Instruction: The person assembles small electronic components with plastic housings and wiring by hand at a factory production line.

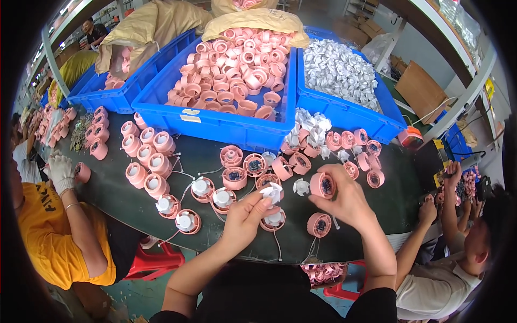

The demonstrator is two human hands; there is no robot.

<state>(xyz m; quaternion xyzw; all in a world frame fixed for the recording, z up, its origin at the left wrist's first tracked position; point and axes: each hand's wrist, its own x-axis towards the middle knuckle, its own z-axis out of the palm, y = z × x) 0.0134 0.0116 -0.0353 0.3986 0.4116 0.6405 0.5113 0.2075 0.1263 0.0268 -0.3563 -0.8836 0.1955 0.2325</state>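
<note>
Between the thumb and fingers of my left hand (pixel 243 218) is a white fan impeller (pixel 272 191), held over the green table. My right hand (pixel 347 196) grips a pink round housing (pixel 323 185), whose open end shows a dark circuit board. A loose white impeller (pixel 301 187) lies between my hands. Under my left hand sits a pink housing with a white impeller in it (pixel 273 218), its wire hanging toward the table edge. Below my right hand stands another pink housing with a bare board (pixel 319 224). Several housings fitted with impellers (pixel 202 187) lie left of my left hand.
Behind the work stand a blue crate (pixel 215 123) of pink housings and a blue crate (pixel 344 105) heaped with white impellers. Pink assemblies (pixel 145 155) stand in rows at left. A gloved co-worker's hand (pixel 60 171) is far left; another person (pixel 452 269) sits at right.
</note>
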